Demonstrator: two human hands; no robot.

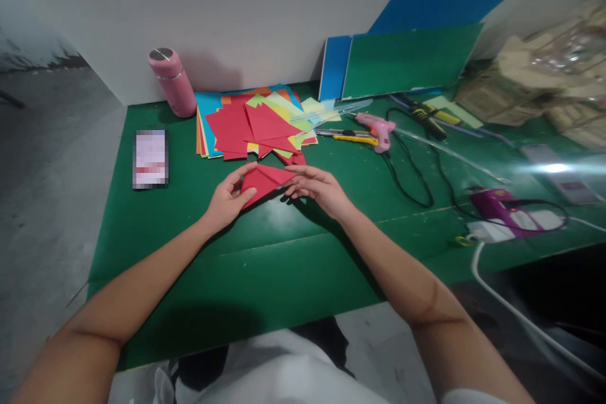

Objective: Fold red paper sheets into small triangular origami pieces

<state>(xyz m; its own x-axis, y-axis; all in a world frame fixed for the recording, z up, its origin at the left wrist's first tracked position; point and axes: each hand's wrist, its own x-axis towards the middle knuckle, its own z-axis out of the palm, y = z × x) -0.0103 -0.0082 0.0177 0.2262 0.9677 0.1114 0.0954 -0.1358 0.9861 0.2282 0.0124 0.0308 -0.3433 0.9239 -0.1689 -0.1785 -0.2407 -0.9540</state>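
Observation:
A folded piece of red paper [266, 180] is held between my two hands, just above the green tabletop. My left hand [231, 197] pinches its left side, thumb on top and fingers behind. At the right tip of the paper, my right hand [318, 188] has its thumb and fingers closed together on the corner. Beyond my hands lies a pile of coloured paper [258, 126], with several cut red pieces on top. Part of another red piece [297, 160] shows just behind the paper I hold.
A pink bottle [173, 83] stands at the back left, above a pixelated card [150, 159]. To the right lie a yellow cutter [350, 136], a pink glue gun [376, 129] with a black cord, and a purple-and-white power strip [514, 213]. Boards [411, 63] lean on the wall.

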